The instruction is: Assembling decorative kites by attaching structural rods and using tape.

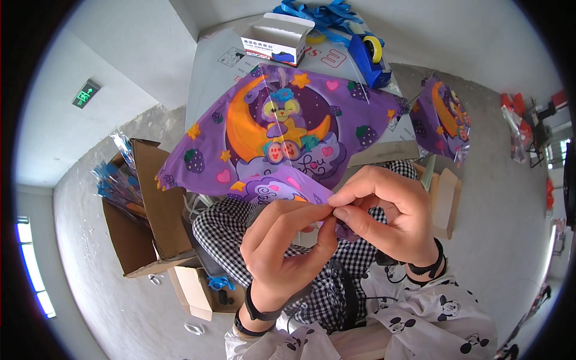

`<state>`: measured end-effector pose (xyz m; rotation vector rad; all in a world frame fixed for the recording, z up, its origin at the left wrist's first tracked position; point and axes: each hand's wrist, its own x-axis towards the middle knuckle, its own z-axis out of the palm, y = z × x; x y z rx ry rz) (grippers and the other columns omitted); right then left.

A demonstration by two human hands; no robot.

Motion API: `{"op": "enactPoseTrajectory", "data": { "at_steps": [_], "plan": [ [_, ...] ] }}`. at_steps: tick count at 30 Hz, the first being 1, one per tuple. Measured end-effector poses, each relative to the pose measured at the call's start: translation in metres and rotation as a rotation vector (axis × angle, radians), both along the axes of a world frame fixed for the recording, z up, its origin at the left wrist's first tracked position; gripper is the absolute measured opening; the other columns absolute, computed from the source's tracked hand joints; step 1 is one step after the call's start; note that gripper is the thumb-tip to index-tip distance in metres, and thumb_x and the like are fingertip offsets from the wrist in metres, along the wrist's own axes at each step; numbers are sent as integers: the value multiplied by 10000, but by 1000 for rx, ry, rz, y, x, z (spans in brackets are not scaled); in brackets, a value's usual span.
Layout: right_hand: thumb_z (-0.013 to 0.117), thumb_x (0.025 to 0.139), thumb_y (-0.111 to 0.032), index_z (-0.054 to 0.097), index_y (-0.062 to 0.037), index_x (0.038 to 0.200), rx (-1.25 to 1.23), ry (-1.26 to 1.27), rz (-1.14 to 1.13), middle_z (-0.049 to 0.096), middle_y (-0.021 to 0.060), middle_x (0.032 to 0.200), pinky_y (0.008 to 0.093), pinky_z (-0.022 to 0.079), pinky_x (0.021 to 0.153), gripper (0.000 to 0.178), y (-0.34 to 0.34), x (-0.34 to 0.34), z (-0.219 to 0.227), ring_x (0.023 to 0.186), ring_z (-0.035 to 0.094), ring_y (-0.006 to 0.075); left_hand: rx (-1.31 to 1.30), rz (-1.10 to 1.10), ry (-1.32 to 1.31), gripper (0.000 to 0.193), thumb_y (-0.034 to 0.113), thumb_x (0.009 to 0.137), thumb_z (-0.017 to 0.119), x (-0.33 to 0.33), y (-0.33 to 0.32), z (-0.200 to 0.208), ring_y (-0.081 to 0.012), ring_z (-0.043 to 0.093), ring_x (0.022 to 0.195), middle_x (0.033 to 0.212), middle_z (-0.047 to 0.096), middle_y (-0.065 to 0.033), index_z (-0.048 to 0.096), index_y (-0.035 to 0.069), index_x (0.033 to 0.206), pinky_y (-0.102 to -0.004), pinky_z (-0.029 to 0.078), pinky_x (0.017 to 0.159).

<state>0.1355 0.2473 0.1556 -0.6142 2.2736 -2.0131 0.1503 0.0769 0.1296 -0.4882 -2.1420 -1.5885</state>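
A purple kite [207,138] is spread over the table's near edge and my lap, printed with a cartoon rabbit on an orange moon, stars and berries. A narrower printed flap [279,185] of the same purple runs from it to my fingertips. My left hand [291,237] is closed, thumb and forefinger pinching the flap's tip. Against it, my right hand [390,207] pinches the same spot with thumb and forefinger. A small dark bit shows between the fingertips, too small to make out. The fingers hide most of that corner.
On the table [210,78] stand an open white box [273,45], a blue tape dispenser [369,60] with yellow tape, and blue ribbons [324,15]. A second purple kite [444,117] hangs at the right. Cardboard boxes [162,204] flank my legs, one holding packaged kites [120,186].
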Motion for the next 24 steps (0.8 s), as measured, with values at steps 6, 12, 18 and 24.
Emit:
{"op": "enactPoseTrajectory", "data": {
  "at_steps": [6,12,18,24],
  "plan": [
    [630,844,55,643,62,938,-9,32,-8,636,121,901,220,522,628,95,-1,-1,-1,778,633,146,-20,4,16,230,-79,649,721,-1,-1,-2,-129,597,600,762,652,-70,666,-5,860,-230,470,512],
    [568,868,31,624,-5,994,125,191,104,636,99,911,292,493,698,143,3,-2,1,804,632,209,91,-62,-102,210,-89,666,704,1,-3,2,-131,621,630,769,656,-76,660,-11,856,-223,496,524],
    [596,828,81,596,56,1013,45,198,101,642,129,910,247,505,672,186,1,-1,-3,793,614,174,130,-94,-127,186,-97,676,689,1,-4,2,-131,628,651,778,660,-80,657,-23,844,-224,504,533],
    [592,847,76,564,59,1011,-56,50,121,594,131,967,249,507,696,168,3,1,-3,866,587,175,186,-116,-148,181,-100,680,686,2,-5,1,-125,628,654,793,666,-84,667,-35,848,-219,498,547]
  ]
}}
